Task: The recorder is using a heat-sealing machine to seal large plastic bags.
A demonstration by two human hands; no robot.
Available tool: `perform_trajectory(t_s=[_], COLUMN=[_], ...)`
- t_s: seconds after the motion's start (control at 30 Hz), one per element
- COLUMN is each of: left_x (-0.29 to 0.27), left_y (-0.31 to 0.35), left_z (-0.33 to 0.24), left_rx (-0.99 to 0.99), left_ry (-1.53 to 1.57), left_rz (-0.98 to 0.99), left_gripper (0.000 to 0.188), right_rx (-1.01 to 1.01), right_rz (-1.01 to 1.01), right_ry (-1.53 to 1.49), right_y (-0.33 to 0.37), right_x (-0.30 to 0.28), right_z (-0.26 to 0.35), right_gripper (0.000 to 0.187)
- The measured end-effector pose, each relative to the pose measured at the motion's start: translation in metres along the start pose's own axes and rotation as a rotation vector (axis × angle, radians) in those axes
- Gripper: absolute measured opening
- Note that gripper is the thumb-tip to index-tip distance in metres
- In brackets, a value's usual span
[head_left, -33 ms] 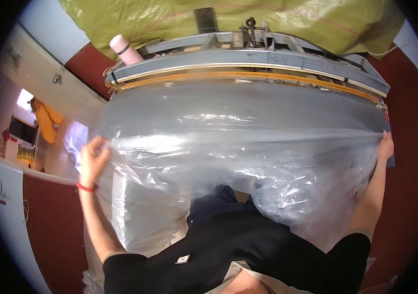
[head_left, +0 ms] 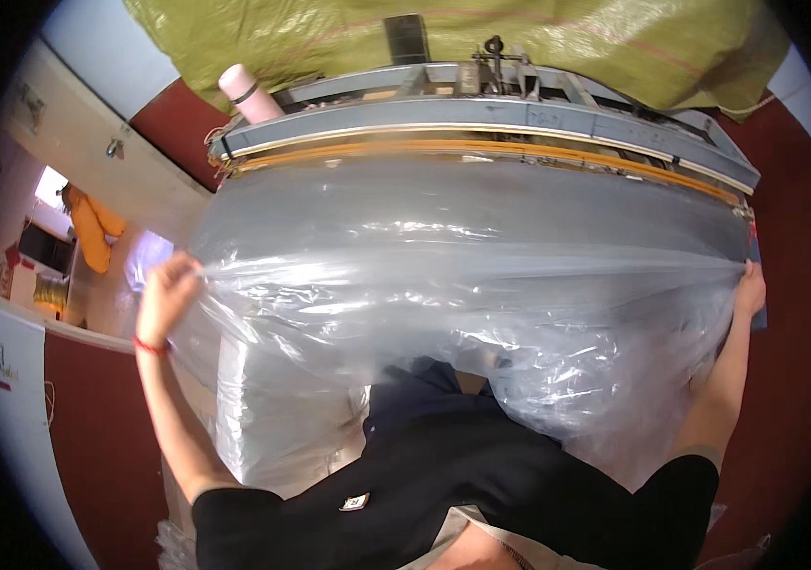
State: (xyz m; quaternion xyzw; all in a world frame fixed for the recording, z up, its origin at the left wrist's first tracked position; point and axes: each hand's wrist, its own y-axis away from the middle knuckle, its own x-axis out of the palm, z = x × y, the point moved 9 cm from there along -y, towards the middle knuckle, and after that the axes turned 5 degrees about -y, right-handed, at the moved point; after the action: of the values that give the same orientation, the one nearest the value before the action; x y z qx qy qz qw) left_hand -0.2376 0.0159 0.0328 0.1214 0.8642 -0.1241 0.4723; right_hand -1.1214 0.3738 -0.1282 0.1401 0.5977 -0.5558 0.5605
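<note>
A wide sheet of clear plastic film [head_left: 481,271] stretches between my two hands in front of a long metal-framed machine [head_left: 519,116]. My left hand [head_left: 170,293], with a red band at the wrist, pinches the film's left side. At the far right, my right hand [head_left: 753,287] is closed on the opposite edge. Between them the film runs in nearly straight, shiny creases. Its nearer part hangs in loose, crumpled folds over my legs and down toward the floor.
Orange strips [head_left: 481,148] run along the machine's near side. A pink roll [head_left: 251,93] leans at its left end. Behind lies a yellow-green woven sheet [head_left: 557,38]. Bulky plastic-wrapped material [head_left: 272,418] stands at my lower left, near an open doorway [head_left: 101,256].
My left hand has shifted slightly outward to the left, drawing the film's edge with it. The right hand, still on the film, has dropped very slightly.
</note>
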Motion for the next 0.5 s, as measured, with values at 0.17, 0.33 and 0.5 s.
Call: perform_trajectory(t_s=[0.17,0.33,0.5], left_x=[-0.076,0.103,0.113], left_y=[-0.019,-0.039,-0.078], left_z=[-0.074,-0.091,0.092], left_rx=[0.35,0.592,-0.039], left_ry=[-0.909,-0.55,-0.694], left_rz=[-0.955,-0.076,0.057], left_gripper=[0.028,0.038,0.034], right_rx=[0.026,0.065,0.055], right_rz=[0.035,0.049,0.048], right_ry=[0.038,0.037,0.034], right_y=[-0.004,0.0,-0.001], right_x=[-0.003,-0.01,-0.004], right_z=[0.003,0.004,0.011], right_gripper=[0.037,0.039,0.038])
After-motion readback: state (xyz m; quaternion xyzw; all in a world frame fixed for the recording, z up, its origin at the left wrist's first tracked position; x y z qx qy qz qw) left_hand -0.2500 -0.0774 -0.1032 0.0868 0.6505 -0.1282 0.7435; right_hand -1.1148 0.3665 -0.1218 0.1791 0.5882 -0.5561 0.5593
